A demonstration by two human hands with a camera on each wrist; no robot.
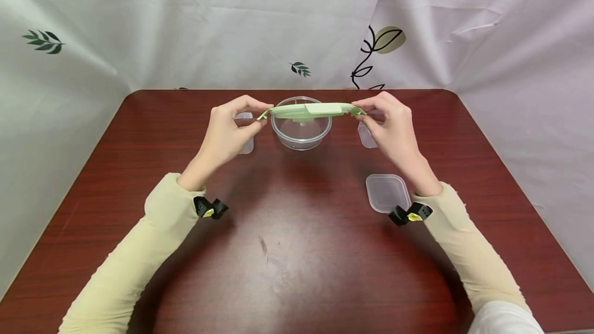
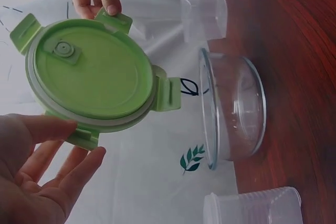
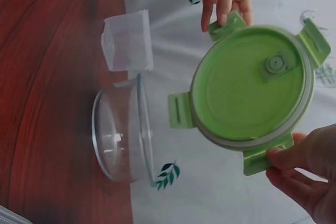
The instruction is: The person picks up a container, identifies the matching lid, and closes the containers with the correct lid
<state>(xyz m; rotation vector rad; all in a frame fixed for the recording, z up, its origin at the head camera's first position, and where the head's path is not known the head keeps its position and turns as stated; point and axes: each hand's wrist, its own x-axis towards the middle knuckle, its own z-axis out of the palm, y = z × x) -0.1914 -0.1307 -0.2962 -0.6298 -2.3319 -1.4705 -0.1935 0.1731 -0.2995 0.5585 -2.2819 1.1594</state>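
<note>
Both hands hold up a round green lid (image 1: pixel 297 112) with flap latches, tilted above a round clear bowl (image 1: pixel 300 135) on the table. My left hand (image 1: pixel 228 127) pinches the latch at the lid's left side between thumb and fingers. On the opposite side, my right hand (image 1: pixel 390 123) pinches another latch (image 3: pixel 268 157). In the right wrist view the lid's top face shows a small round vent plug (image 3: pixel 276 64). The lid is apart from the bowl, whose rim (image 2: pixel 206 108) is uncovered. Two further latches stand out from the lid's edge.
A translucent square lid (image 1: pixel 388 193) lies flat on the dark red wooden table (image 1: pixel 297 251), near my right wrist. Translucent plastic containers stand either side of the bowl, one at the right (image 1: pixel 367 135) and one at the left (image 1: pixel 247 144), partly behind the hands. A patterned white cloth (image 1: pixel 278 24) hangs behind.
</note>
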